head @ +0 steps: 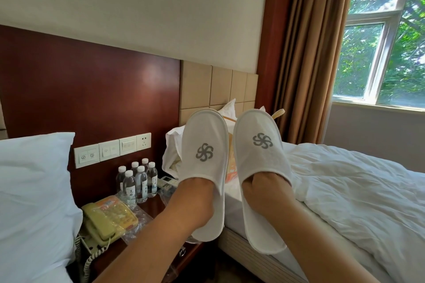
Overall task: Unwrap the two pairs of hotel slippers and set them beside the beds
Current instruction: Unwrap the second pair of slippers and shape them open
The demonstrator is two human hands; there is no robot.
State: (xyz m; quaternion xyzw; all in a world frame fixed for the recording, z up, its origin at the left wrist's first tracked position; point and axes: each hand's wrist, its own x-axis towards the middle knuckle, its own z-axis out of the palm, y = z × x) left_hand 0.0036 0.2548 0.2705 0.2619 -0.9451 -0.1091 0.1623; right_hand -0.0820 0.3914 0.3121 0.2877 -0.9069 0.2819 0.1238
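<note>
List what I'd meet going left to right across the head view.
pillow → phone → bottles → left slipper → right slipper → duvet

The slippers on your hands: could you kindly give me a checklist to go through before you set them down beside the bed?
1. Wrapping off the left slipper: ok, no plastic on it.
2. Wrapping off the right slipper: ok, likewise bare.
3. Grip of the left hand: cannot tell, its fingers are hidden inside the slipper.
4. Grip of the right hand: cannot tell, its fingers are hidden too.
5. Floor spot beside the bed: cannot tell, it is mostly out of view.
6. Wrapping tidied away: not ok, clear plastic lies on the nightstand beside the telephone.
</note>
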